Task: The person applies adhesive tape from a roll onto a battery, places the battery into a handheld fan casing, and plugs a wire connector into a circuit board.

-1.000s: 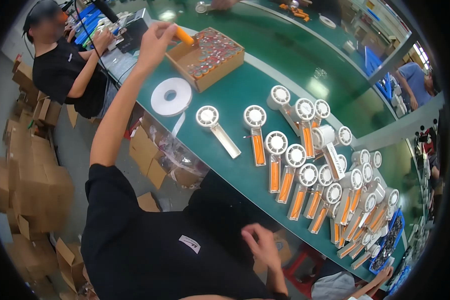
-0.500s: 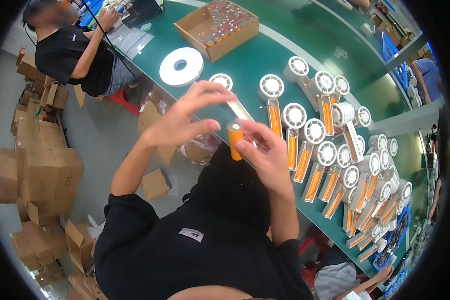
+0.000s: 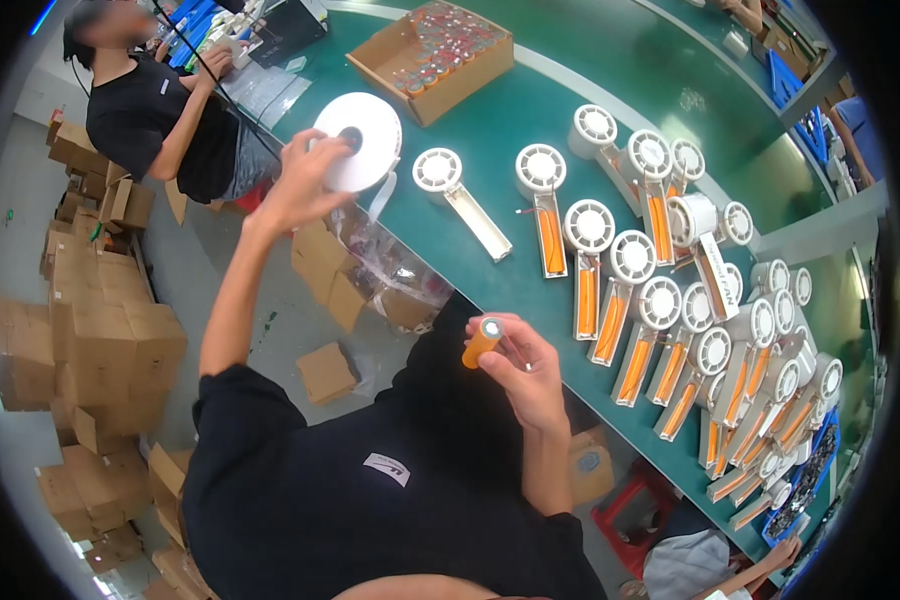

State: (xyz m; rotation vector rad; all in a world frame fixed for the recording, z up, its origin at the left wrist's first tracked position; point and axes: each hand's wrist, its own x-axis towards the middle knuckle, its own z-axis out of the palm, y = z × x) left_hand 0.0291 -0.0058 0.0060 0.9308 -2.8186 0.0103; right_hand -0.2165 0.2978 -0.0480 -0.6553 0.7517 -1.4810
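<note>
My left hand (image 3: 308,182) grips a large white roll (image 3: 370,120), its fingers at the centre hole; the roll looks tilted up off the green table. A loose whitish strip hangs from the roll's right side. In front of my body, my right hand (image 3: 528,372) pinches an orange cylindrical battery (image 3: 478,348) with thin wires, its metal end facing up. Between the two hands, a white handheld fan (image 3: 437,171) lies on the table with its handle open and no orange battery inside. Many similar fans (image 3: 590,226) with orange batteries in their handles lie to the right.
A cardboard box (image 3: 450,85) of orange batteries stands at the back of the green table (image 3: 450,285). A co-worker (image 3: 160,120) sits at the upper left. Cardboard boxes (image 3: 110,340) are stacked on the left floor. A blue tray (image 3: 810,465) holds small parts at far right.
My left hand has moved from near the battery up and left onto the white roll, which now looks tilted. My right hand has lowered slightly with the battery, which has tipped.
</note>
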